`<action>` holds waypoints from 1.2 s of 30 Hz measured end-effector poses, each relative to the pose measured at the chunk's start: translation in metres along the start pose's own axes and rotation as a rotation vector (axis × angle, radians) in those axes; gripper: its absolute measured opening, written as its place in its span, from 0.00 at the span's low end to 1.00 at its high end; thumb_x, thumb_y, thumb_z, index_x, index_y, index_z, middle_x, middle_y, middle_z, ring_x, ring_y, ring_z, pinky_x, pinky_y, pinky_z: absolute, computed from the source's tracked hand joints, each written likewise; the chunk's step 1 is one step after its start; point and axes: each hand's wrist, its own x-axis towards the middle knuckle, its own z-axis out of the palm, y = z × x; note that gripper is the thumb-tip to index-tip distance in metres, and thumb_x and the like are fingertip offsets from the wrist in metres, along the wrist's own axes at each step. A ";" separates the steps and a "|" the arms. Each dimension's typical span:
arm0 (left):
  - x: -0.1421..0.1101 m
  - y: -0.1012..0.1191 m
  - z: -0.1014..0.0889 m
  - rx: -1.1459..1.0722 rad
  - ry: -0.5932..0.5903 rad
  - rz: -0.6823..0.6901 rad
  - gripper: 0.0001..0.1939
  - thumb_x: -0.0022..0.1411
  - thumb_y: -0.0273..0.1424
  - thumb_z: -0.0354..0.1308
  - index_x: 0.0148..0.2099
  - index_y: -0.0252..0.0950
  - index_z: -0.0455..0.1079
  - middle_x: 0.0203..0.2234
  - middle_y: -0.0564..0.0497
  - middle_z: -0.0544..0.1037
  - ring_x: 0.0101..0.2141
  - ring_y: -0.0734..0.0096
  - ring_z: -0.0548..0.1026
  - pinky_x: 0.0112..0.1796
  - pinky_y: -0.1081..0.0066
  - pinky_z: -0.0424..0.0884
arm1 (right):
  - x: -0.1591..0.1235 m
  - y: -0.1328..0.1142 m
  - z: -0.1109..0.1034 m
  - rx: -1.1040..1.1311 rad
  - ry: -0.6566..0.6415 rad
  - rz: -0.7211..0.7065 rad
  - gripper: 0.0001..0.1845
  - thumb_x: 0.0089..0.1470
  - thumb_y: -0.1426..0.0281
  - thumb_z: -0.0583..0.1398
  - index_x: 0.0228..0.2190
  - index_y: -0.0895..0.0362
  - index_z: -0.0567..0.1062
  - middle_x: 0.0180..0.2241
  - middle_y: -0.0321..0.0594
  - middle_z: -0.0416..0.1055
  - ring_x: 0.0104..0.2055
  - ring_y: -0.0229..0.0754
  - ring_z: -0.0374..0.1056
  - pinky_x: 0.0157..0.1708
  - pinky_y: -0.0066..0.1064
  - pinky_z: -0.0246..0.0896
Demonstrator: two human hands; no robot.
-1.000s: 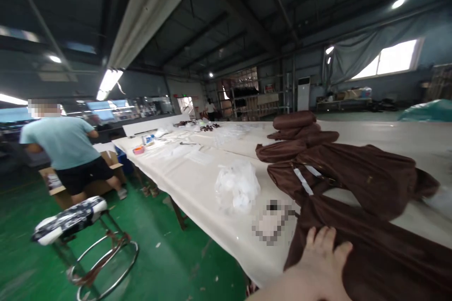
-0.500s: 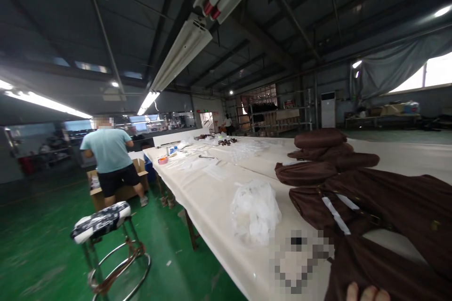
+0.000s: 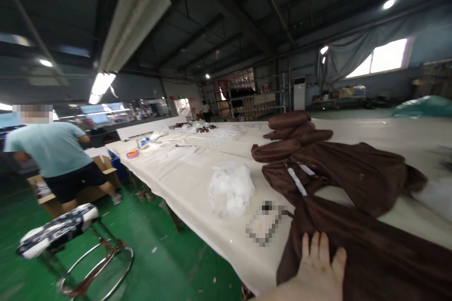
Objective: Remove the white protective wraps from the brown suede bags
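In the head view, my left hand (image 3: 319,263) lies flat on a dark brown bag (image 3: 381,249) at the table's near right. Its fingers are stretched out and slightly apart, pressing on the soft surface. Just beyond, another brown bag (image 3: 356,174) rests with a small metal fitting, and pale wrapping covers parts of a strap. Further back, more brown bags (image 3: 289,120) are heaped. To the left of my hand lies a blurred-out, phone-like flat object (image 3: 264,225). My right hand is out of sight.
A crumpled clear plastic bag (image 3: 231,190) sits on the long cloth-covered table (image 3: 158,174). Farther along are orange tape (image 3: 133,154) and scattered plastic. On the green floor stands a stool (image 3: 60,230); a person (image 3: 56,150) in light blue works over a cardboard box (image 3: 49,202).
The view has swung right, so the scene sits farther left. My left hand, earlier only fingertips at the bottom edge, now shows almost whole upon the brown bag.
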 end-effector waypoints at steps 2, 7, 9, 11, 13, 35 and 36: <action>-0.007 0.010 -0.017 0.026 -0.064 0.096 0.60 0.47 0.56 0.59 0.69 0.30 0.34 0.66 0.31 0.39 0.65 0.41 0.35 0.60 0.41 0.36 | -0.051 0.003 -0.028 -0.041 -0.094 0.118 0.25 0.45 0.55 0.55 0.46 0.40 0.75 0.43 0.41 0.77 0.48 0.58 0.71 0.40 0.47 0.73; 0.007 0.012 -0.021 0.059 -0.145 0.028 0.71 0.35 0.65 0.58 0.68 0.30 0.30 0.66 0.31 0.34 0.64 0.38 0.31 0.60 0.42 0.30 | -0.103 -0.031 -0.070 -0.089 -0.361 0.302 0.24 0.61 0.60 0.45 0.47 0.57 0.73 0.44 0.49 0.77 0.47 0.49 0.73 0.48 0.37 0.68; 0.011 0.011 -0.015 0.072 -0.159 0.021 0.73 0.32 0.66 0.58 0.68 0.31 0.29 0.66 0.31 0.33 0.64 0.38 0.30 0.60 0.42 0.29 | -0.095 -0.042 -0.069 -0.101 -0.416 0.298 0.24 0.62 0.60 0.44 0.47 0.57 0.72 0.44 0.50 0.76 0.47 0.50 0.73 0.48 0.38 0.67; 0.011 0.011 -0.012 0.087 -0.176 0.023 0.75 0.30 0.66 0.59 0.68 0.31 0.28 0.66 0.32 0.31 0.64 0.38 0.28 0.59 0.42 0.28 | -0.085 -0.047 -0.065 -0.111 -0.438 0.284 0.24 0.63 0.61 0.43 0.46 0.58 0.73 0.42 0.51 0.77 0.46 0.50 0.73 0.49 0.39 0.66; 0.011 0.011 -0.012 0.098 -0.187 0.031 0.75 0.30 0.67 0.58 0.68 0.31 0.27 0.66 0.32 0.30 0.64 0.38 0.28 0.59 0.42 0.28 | -0.078 -0.048 -0.061 -0.112 -0.462 0.267 0.24 0.63 0.61 0.43 0.45 0.58 0.73 0.39 0.51 0.78 0.46 0.50 0.73 0.50 0.39 0.64; 0.012 0.020 -0.022 0.036 -0.180 0.038 0.70 0.39 0.65 0.55 0.68 0.29 0.24 0.67 0.32 0.32 0.64 0.39 0.28 0.59 0.41 0.29 | -0.083 -0.036 -0.080 0.092 -0.451 0.290 0.23 0.60 0.56 0.48 0.42 0.52 0.78 0.45 0.44 0.76 0.50 0.49 0.71 0.53 0.38 0.64; 0.011 0.020 -0.023 0.028 -0.170 0.046 0.70 0.39 0.65 0.56 0.68 0.29 0.24 0.67 0.32 0.32 0.64 0.39 0.28 0.59 0.40 0.28 | -0.082 -0.031 -0.073 0.073 -0.435 0.264 0.23 0.59 0.55 0.48 0.40 0.51 0.78 0.44 0.44 0.77 0.48 0.50 0.72 0.51 0.38 0.67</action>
